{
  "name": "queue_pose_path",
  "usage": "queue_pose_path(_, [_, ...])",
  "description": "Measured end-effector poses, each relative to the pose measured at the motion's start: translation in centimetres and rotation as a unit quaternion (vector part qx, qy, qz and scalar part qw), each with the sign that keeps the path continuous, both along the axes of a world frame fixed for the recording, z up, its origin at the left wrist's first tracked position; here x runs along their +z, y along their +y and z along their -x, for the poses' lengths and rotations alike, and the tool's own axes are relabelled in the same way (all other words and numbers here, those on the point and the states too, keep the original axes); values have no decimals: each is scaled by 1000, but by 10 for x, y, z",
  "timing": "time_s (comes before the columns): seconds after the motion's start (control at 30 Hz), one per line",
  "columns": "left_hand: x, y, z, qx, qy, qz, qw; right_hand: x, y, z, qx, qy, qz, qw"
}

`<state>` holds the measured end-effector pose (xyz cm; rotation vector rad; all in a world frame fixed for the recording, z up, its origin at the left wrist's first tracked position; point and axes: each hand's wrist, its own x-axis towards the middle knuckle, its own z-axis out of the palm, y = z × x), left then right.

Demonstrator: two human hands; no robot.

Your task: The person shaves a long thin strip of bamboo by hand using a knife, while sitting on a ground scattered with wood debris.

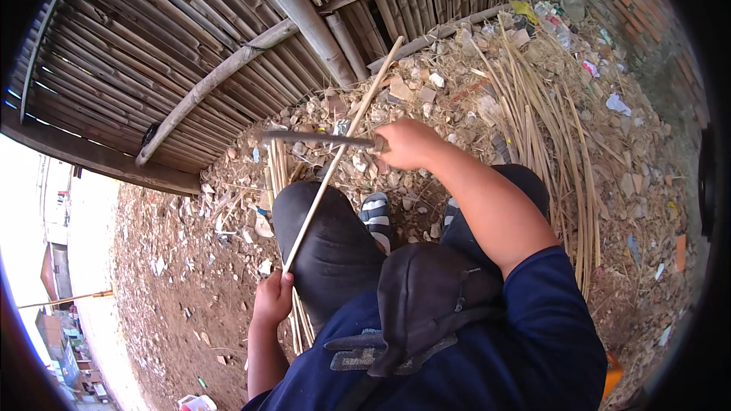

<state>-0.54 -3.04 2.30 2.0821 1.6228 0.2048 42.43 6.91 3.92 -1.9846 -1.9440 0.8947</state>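
My left hand (272,298) is closed around the lower end of a long, pale bamboo strip (312,217), beside my left knee. The strip slants up and away to the right, passing over my dark trouser leg. My right hand (407,143) grips the handle of a long-bladed knife (308,137), slightly blurred. Its dark blade points left and crosses the strip's upper half; I cannot tell whether it cuts in or only lies against it. More pale strips (277,170) stick out beyond my left knee and beneath the leg.
A pile of long split strips (533,122) lies on the ground to my right. Ahead stands a wall of bamboo slats (190,46) with thick poles. Stones and litter cover the ground around my striped sandal (375,217). A brick wall (640,0) rises at the far right.
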Motion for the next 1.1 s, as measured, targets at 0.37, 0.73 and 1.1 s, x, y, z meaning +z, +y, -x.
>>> queue_pose_path(0.37, [-3,-2,13,-11,-34,-5,999,-4,2,-10,-9,9,-94,996])
queue_pose_path(0.73, [4,5,2,-18,-42,9,999,-9,0,-22,-70,20,-77,994])
queue_pose_path(1.1, [-4,20,-11,-9,-28,-1,1000,-6,13,-18,-12,20,-15,1000])
